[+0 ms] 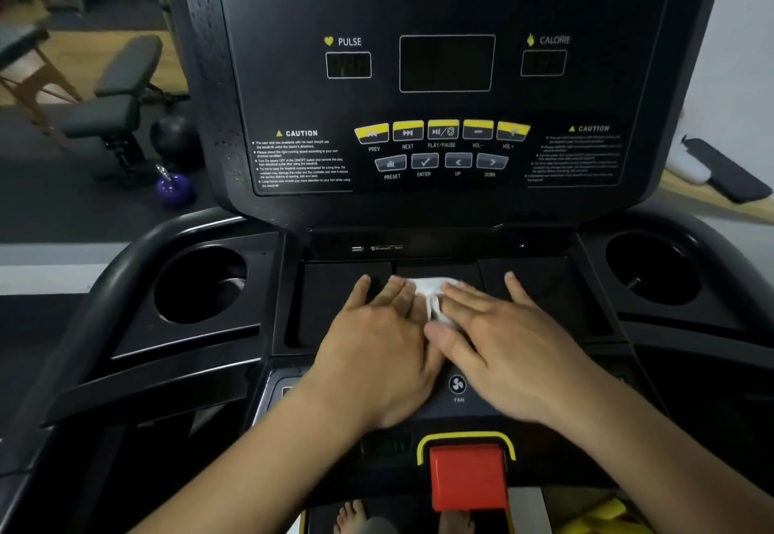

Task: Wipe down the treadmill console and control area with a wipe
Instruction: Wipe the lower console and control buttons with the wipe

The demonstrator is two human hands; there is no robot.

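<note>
Console [444, 106] of black plastic fills the upper view, an upright treadmill panel with unlit display windows, PULSE and CALORIE labels and a row of yellow-topped media buttons [442, 130] above grey ones. Below it lies the shallow black control tray [335, 282], flanked by a round black cup holder on the left [201, 282] and another on the right [653, 269]. Both arms reach in from the bottom edge. The left hand [377, 349] and the right hand [511, 349] lie flat on the middle of the tray, side by side and touching, fingers straight and spread, gripping nothing. A red rectangular stop block [469, 477] with a yellow surround sits near the bottom edge. The crumpled white wipe [431, 288] is pressed to the tray under the fingertips of both hands, showing between them. A small round FAN button [457, 384] shows between the wrists.
</note>
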